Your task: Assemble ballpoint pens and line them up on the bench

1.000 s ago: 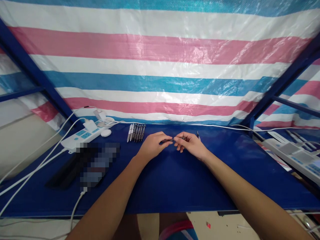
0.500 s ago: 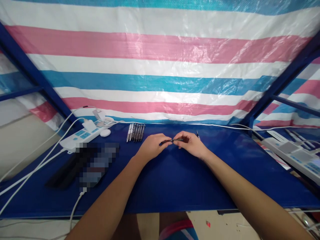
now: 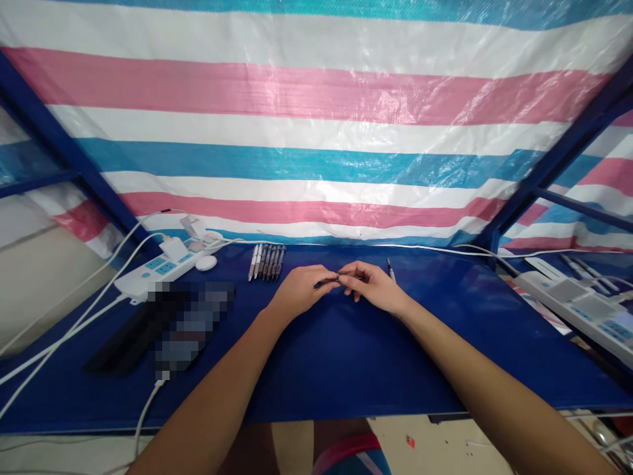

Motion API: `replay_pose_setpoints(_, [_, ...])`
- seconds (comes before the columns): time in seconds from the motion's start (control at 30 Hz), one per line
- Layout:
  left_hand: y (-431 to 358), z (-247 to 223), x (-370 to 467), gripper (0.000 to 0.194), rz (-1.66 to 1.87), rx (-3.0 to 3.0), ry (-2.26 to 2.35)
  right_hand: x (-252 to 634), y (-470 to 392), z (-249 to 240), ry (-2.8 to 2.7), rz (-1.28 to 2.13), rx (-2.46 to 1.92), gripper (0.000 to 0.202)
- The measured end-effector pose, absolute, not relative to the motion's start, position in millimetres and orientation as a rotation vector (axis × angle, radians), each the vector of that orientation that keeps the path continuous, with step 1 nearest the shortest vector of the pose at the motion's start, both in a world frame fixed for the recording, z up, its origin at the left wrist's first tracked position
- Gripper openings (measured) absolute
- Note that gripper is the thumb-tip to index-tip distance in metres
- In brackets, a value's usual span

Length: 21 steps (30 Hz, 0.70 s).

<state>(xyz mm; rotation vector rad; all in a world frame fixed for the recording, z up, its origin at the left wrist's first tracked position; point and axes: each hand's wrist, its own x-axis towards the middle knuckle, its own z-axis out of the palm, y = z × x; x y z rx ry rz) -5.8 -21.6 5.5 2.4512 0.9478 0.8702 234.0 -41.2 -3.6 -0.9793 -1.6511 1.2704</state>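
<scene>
A thin dark pen (image 3: 337, 280) is held level between my two hands, mostly hidden by the fingers. My left hand (image 3: 307, 290) pinches its left part between thumb and fingers. Fingertips of my right hand (image 3: 368, 284) close on the other end, close against the left fingertips. Left of my hands, a row of several pens (image 3: 267, 262) lies side by side, white ones at the left and darker ones at the right. Another slim pen (image 3: 390, 269) lies just behind my right hand, partly covered by it.
On the blue table (image 3: 346, 369), a white power strip (image 3: 158, 267) with plugs and cables sits at the left. A black item (image 3: 133, 336) and a blurred, cabled device (image 3: 190, 333) lie before it. Another power strip (image 3: 578, 303) is at the right.
My right fingers have shifted slightly left and closer to my left fingertips, covering more of the held pen. More of the slim pen behind my right hand shows.
</scene>
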Motion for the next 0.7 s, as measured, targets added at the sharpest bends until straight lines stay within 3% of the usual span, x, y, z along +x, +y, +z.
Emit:
replay_pose_setpoints(0.57, [-26.6,8.4,-2.2,0.031,0.777,2.433,0.981,237.2,-37.1,-7.4,-1.734,0.998,-0.99,0.017])
replay_pose_setpoints(0.7, [-27.6,11.4,-1.8,0.032,0.772,2.436,0.97,238.0,-38.8,-4.1,-1.662,1.096,-0.953,0.032])
